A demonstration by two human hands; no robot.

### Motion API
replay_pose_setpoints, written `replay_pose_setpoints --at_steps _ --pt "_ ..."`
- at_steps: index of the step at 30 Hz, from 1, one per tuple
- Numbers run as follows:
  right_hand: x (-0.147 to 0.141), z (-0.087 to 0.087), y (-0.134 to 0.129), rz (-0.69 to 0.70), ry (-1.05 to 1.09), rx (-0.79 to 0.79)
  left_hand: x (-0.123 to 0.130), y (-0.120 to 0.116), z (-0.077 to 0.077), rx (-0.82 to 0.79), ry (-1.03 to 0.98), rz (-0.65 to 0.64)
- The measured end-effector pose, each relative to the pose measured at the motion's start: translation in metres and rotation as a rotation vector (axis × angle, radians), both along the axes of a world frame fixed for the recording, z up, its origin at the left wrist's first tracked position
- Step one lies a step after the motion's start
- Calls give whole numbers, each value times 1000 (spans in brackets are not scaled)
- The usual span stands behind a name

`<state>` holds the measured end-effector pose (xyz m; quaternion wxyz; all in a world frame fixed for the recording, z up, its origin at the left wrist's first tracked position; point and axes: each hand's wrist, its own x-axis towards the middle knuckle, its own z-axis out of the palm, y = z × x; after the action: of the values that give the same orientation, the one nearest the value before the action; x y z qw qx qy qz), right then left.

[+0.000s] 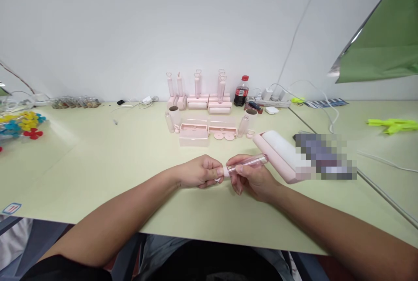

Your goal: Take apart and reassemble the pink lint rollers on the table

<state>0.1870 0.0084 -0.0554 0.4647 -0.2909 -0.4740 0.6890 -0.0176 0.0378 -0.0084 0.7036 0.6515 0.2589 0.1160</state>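
Observation:
A lint roller lies slanted across the middle of the table. Its clear pink handle (pixel 250 162) joins a pink head (pixel 276 159) carrying a white roll. Around the handle my right hand (pixel 250 178) is closed, thumb on top. My left hand (pixel 202 172) pinches the pale pink end cap (pixel 225 171) at the handle's near end; a white tip shows below the thumb, and the rest is hidden by the fingers. The roller head rests beyond my right hand, beside a blurred-out phone-like object (pixel 323 155).
Behind stand several lint rollers (pixel 197 87) with heart-loop handles. Before them are open pink cases (pixel 193 135), clear tubes (pixel 243 125), paper rolls (pixel 251 113) and round pink discs (pixel 224 136). A cola bottle (pixel 241 91) and power strip (pixel 274 102) stand by the wall. Colourful plastic flowers (pixel 29 122) lie left.

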Motion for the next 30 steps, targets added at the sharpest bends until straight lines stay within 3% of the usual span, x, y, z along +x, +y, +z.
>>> replay_pose_setpoints --at_steps 9,15,23,28,30 --pt "1 -2 2 4 -53 8 3 -1 1 -2 9 -4" --pt "-3 2 6 -60 -87 5 3 3 -7 238 22 76" --pt "2 12 6 28 -120 115 2 3 0 8 -19 -53" --pt "2 15 4 71 -116 141 3 2 -4 7 -16 -76" --pt "4 15 6 54 -151 159 3 3 -6 105 11 -54"
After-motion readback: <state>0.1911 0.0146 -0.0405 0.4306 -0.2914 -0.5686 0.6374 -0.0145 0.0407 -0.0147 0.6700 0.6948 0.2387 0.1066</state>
